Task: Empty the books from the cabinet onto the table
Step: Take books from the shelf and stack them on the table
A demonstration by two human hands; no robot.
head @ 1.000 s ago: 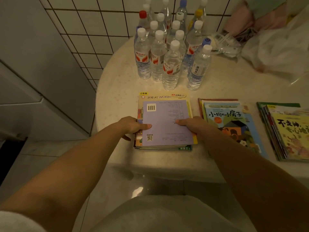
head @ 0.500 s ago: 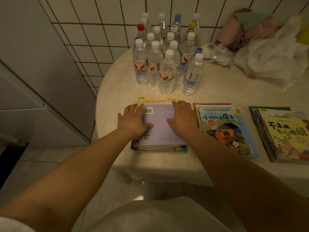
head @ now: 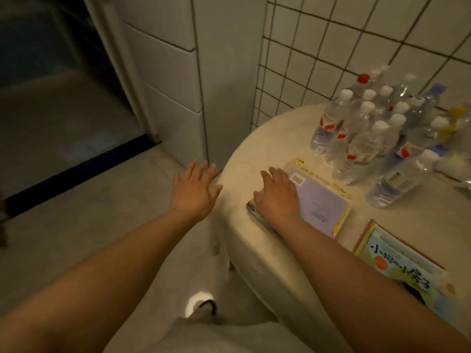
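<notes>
Here, "小狗的小房子" book (head: 400, 273) readable; right hand (head: 277, 197) flat on stack (head: 323, 207), left hand (head: 195, 191) spread, empty.

My right hand (head: 277, 197) lies flat on the smooth, matt lilac paper cover of a stack of books (head: 318, 202) (a yellow glossy cover peeks out beneath). The round cream table (head: 249, 159) looks smooth, faintly speckled. Clear glossy plastic water bottles (head: 362, 138) catch light; white glazed wall tiles (head: 331, 54) shine dully.
</notes>
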